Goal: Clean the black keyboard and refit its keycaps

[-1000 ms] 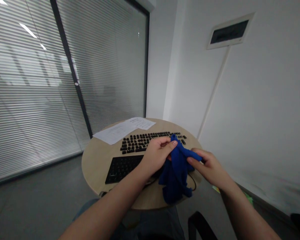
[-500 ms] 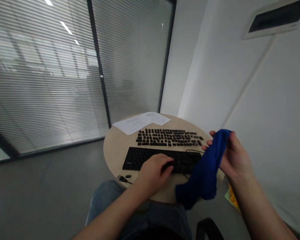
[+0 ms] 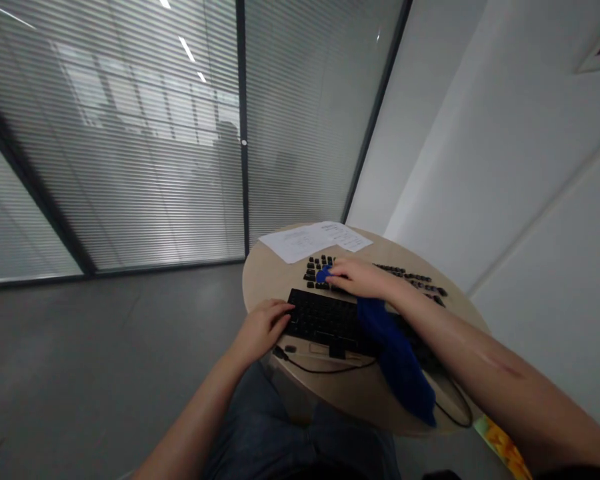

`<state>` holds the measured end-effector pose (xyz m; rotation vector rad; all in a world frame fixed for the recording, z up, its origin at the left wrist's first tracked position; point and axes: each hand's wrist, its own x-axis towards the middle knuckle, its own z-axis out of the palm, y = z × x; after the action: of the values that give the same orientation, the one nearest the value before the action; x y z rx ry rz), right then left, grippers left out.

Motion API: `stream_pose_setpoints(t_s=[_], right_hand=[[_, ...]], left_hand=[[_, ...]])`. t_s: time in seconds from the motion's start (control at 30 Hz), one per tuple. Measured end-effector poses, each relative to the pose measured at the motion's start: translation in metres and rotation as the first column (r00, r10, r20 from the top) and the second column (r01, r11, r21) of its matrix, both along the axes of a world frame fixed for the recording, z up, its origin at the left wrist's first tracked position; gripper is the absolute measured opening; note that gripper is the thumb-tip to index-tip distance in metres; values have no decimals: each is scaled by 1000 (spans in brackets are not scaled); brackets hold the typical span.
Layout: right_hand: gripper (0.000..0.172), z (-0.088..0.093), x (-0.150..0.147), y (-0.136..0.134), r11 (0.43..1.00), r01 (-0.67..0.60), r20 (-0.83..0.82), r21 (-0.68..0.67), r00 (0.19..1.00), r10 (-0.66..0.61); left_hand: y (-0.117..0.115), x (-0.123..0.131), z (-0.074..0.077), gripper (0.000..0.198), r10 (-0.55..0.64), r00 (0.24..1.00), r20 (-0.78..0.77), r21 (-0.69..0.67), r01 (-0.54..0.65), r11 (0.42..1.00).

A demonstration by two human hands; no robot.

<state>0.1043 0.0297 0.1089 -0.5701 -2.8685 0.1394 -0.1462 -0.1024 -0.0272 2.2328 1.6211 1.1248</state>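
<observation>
My right hand point(image 3: 361, 278) reaches across the round table point(image 3: 265, 277) and presses one end of a blue cloth point(image 3: 395, 353) onto the left part of the loose black keycaps point(image 3: 420, 279). The cloth trails back under my forearm over the black keyboard point(image 3: 325, 321) toward the table's near edge. My left hand point(image 3: 263, 328) rests curled on the keyboard's left end, gripping its edge.
White paper sheets point(image 3: 315, 239) lie at the table's far side. A black cable point(image 3: 325, 367) runs along the near edge from the keyboard. Glass walls with blinds stand to the left, a white wall to the right. Grey floor lies around the table.
My right hand carried the cloth from the right side across to the keycaps' left end. My left hand slid from the keyboard's middle to its left edge. The view swung right.
</observation>
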Motion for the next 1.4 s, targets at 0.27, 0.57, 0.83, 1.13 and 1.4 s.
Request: stream_pose_setpoints(t_s=[0.27,0.57,0.83,1.13,1.4], right_hand=[[33,-65,-74,41,998,-23,227,-62,973,37],[37,-77,-85,53,991,-19,240,-136,969,52],[33,-72,-70,49,996,-46,224,-81,972,63],[29,-73,-69,49,996,-87,236,-28,967,91],[28,-56,-58,32,992,-97,330,76,942,67]], left_hand=[[4,-13,-11,33,-51,992,-112,8,52,999],[6,-14,-9,34,-117,976,-184,-4,118,993],[6,-13,-8,31,-101,978,-185,9,104,995],[6,-15,-8,40,-111,978,-177,4,114,994],[7,-15,-7,41,-115,980,-162,-9,115,993]])
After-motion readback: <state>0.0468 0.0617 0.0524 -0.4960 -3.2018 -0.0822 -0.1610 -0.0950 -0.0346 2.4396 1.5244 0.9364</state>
